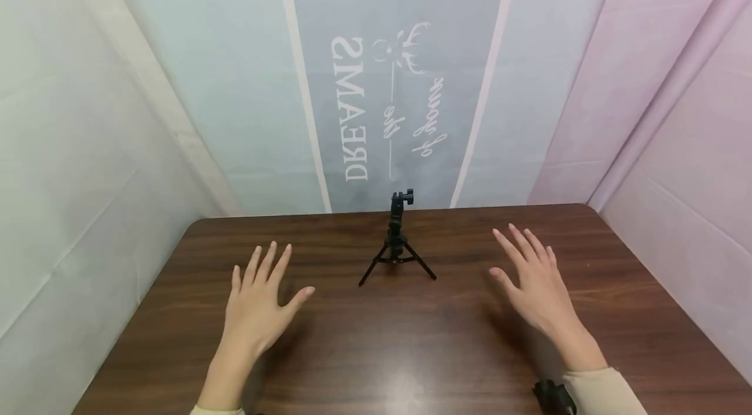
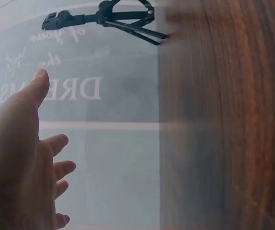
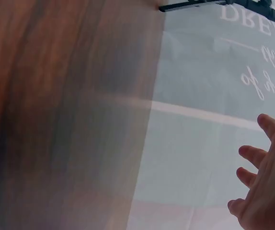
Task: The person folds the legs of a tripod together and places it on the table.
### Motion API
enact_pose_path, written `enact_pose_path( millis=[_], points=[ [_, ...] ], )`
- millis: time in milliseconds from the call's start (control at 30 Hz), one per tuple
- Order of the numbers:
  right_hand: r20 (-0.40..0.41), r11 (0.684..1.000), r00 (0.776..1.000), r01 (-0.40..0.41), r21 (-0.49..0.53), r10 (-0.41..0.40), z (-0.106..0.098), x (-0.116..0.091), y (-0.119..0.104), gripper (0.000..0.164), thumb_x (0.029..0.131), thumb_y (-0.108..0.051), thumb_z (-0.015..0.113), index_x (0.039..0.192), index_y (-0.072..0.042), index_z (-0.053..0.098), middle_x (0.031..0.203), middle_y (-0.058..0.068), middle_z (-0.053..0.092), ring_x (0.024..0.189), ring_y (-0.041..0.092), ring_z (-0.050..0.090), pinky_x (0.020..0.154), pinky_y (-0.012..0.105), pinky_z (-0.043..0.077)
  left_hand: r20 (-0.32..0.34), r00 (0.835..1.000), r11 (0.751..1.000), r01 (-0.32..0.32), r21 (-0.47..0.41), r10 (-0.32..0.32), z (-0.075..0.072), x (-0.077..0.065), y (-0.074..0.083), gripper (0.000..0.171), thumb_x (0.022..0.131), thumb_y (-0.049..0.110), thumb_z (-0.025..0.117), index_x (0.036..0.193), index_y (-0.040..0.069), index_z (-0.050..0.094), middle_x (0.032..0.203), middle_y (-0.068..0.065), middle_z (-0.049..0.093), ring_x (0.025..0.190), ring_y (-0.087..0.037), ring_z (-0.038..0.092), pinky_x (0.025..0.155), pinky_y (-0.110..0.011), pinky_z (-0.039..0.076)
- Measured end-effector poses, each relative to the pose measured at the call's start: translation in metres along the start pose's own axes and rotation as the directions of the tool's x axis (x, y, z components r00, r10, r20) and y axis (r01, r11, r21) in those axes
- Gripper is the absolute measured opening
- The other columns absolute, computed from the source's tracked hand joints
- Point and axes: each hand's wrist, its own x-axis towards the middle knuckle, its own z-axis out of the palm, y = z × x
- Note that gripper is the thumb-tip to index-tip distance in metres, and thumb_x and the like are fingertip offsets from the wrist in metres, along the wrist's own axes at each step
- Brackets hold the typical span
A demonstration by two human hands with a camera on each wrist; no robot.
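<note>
From the left, we see a pale fabric wall [image 1: 76, 173], then the bare left grip [image 1: 258, 314], released, over a dark-brown wood-grain counter [image 1: 399, 337]; midway, a black tripod [image 1: 395, 232] standing on it before a blue-grey lettered cloth [image 1: 461, 43]; then the bare right grip [image 1: 537, 291], also released; then pinkish fabric [image 1: 693, 141].

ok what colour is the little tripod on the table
The tripod is black all over, as far as shows; the head view shows it best.
</note>
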Motion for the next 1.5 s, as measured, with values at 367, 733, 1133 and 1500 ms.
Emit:
enact_pose_path(
  millis=[367,733,1133,1500],
  points=[
    [0.027,0.998,0.998,0.052,0.039,-0.053,0.006,0.012,-0.006,0.070,0.096,-0.034,0.067,0.156,-0.025,0.033,0.161,0.009,0.028,0.147,0.035,0.023,0.115,0.059,0.020,-0.021,0.988,0.988,-0.155,-0.003,0.155,0.006,0.031,0.021,0.085,0.092,0.072,0.047,0.160,0.028,0.020,0.164,-0.004,0.019,0.151,-0.029,0.009,0.118,-0.061,0.006],
    [0.094,0.993,0.989,0.112,0.046,-0.116,0.019,0.020,-0.017,0.069,0.097,-0.042,0.062,0.157,-0.031,0.030,0.160,0.006,0.030,0.145,0.034,0.028,0.113,0.060,0.026,-0.014,0.959,0.956,-0.283,-0.081,0.283,0.010,0.053,0.047,0.080,0.094,0.068,0.047,0.160,0.029,0.020,0.163,0.001,0.023,0.150,-0.024,0.015,0.119,-0.056,0.011],
    [0.127,0.977,0.984,0.099,0.190,-0.125,0.030,0.033,-0.026,0.061,0.099,-0.043,0.059,0.154,-0.028,0.038,0.159,-0.003,0.032,0.143,0.030,0.034,0.101,0.061,0.041,-0.001,0.948,0.932,-0.313,-0.181,0.318,0.018,0.079,0.072,0.079,0.095,0.069,0.043,0.160,0.032,0.017,0.161,0.005,0.028,0.149,-0.021,0.022,0.118,-0.052,0.022],
    [0.220,0.959,0.969,0.049,0.278,-0.114,0.038,0.046,-0.027,0.057,0.101,-0.046,0.054,0.154,-0.030,0.038,0.158,-0.003,0.034,0.142,0.030,0.035,0.104,0.063,0.037,0.010,0.963,0.911,-0.253,-0.326,0.271,0.022,0.103,0.094,0.074,0.094,0.069,0.047,0.157,0.038,0.025,0.159,0.006,0.032,0.146,-0.023,0.030,0.107,-0.063,0.035]
  ],
)
